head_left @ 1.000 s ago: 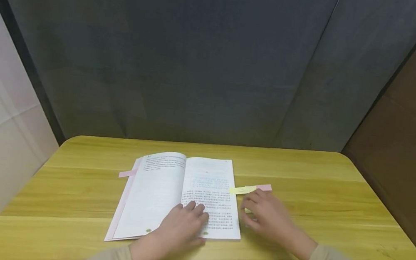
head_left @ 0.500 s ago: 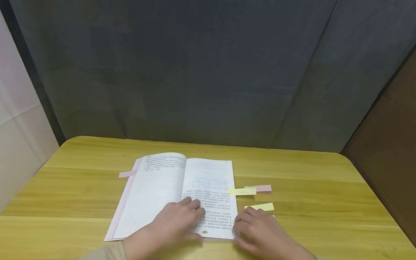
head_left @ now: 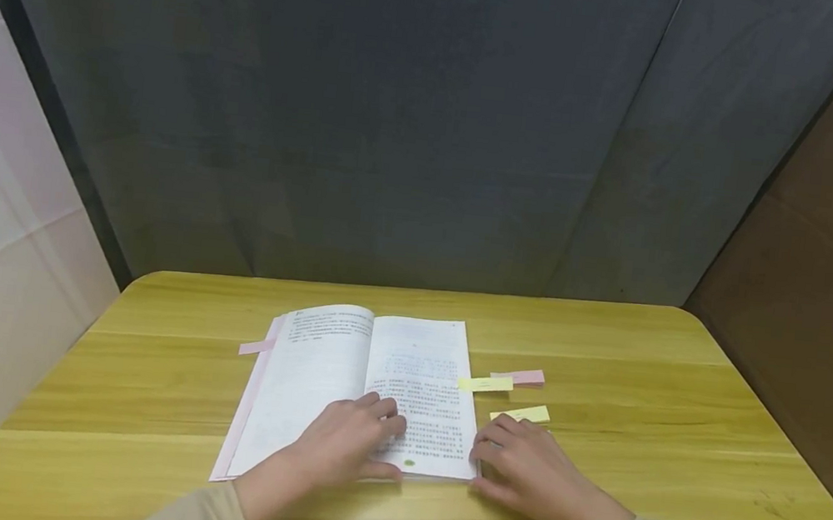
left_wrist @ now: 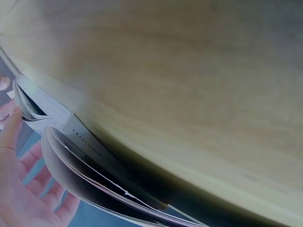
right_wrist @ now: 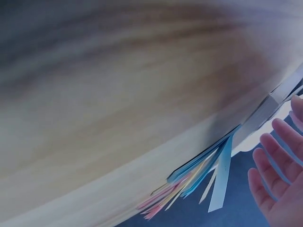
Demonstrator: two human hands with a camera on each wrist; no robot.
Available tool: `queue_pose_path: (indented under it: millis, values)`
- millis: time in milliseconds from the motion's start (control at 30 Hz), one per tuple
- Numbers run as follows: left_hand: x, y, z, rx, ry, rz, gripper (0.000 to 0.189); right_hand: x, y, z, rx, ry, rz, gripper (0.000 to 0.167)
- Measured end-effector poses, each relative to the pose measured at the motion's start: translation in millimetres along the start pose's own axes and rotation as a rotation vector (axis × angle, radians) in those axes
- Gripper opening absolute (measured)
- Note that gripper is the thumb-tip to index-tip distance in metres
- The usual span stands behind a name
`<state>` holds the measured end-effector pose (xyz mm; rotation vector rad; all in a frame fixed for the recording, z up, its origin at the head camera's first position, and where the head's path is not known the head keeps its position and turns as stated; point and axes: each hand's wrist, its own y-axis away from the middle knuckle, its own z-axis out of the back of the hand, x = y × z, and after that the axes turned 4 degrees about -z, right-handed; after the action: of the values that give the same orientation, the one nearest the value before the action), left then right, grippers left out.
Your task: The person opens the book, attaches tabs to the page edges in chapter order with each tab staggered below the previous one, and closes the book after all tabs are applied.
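While the left hand (head_left: pixel 350 434) rests relaxed on the open book (head_left: pixel 318 376), whose long axis runs away from the fingers, the right hand (head_left: pixel 528 467) stands nearer its right side, fingers loosely parted, neither visibly gripping anything.

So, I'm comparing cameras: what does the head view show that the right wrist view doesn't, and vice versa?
Only the head view shows print on the open book, a pink tab at its left edge and the back of the right hand.
Only the right wrist view shows blue strips, fanned out, and that hand's palm side.
Both show the book, the right hand, the wooden table, yellow strips and pink strips.
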<state>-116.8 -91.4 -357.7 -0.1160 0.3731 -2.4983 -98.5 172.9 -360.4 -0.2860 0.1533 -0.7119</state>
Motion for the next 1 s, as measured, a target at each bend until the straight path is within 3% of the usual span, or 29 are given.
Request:
queue_pose_path:
  millis: [233,367,533,633,833,1000]
  values:
    - [-1.0,-0.1,-1.3,0.022,-0.004,-0.045,0.036,-2,1.4,-1,-0.024,0.003,0.004,0.020]
    - [-3.0,-0.6,-2.5,0.005,-0.027,-0.116,0.026,-2,2.2,-1,-0.042,-0.008,0.002,0.019]
    - [-13.6,-7.2,-7.7,-0.050,-0.124,-0.233,0.008,-3,2.3,1,-0.058,-0.012,-0.009,0.019]
    - [-21.8,-13.5,-13.1,-0.062,-0.206,-0.270,0.007,-2,2.2,2,-0.069,-0.010,-0.009,0.019]
    - [-32.1,-24.2,-21.1,-0.128,-0.296,-0.268,0.015,-2,2.7,3,-0.093,-0.001,-0.014,0.019]
    - [-35.2,-27.7,-20.5,-0.107,-0.253,-0.210,0.014,-3,2.8,5,-0.147,-0.022,-0.053,0.019]
